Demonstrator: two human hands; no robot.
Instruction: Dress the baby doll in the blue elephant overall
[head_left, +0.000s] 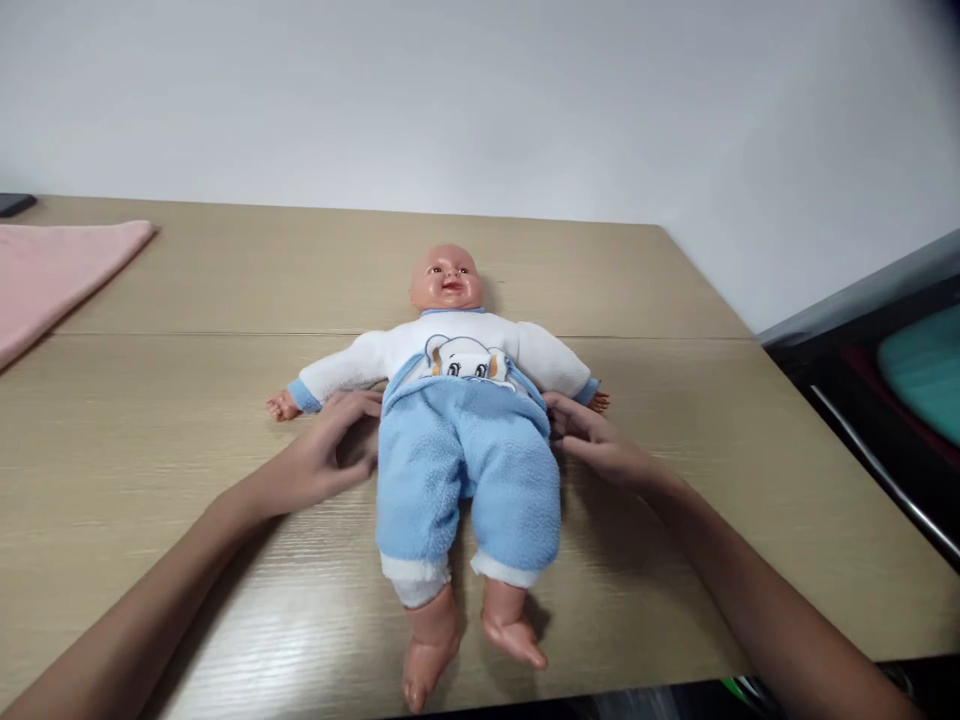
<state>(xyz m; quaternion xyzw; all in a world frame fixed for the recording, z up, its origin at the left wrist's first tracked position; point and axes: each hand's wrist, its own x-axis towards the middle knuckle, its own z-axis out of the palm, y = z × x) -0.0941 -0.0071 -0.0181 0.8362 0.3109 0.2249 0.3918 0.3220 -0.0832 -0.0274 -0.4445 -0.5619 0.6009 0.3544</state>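
Note:
A baby doll (450, 280) lies on its back on the table, head away from me and arms spread. It wears a white long-sleeved top (360, 362) with blue cuffs and light blue fleece trousers (469, 450). A bear face (465, 360) decorates the chest, partly covered by the waistband. At the waist on the left, my left hand (330, 448) rests with thumb and fingers apart, fingertips against the trousers. My right hand (596, 440) is at the opposite side of the waist, fingers loosely curved and thumb apart. The fingertips of both hands are partly hidden by the doll.
The wooden table (225, 270) has a seam across it and meets a pale wall (480, 110). A folded pink cloth (60, 270) lies at the left, with a dark flat object (15, 204) behind it. Beyond the right edge stands a dark frame with something teal (926, 365).

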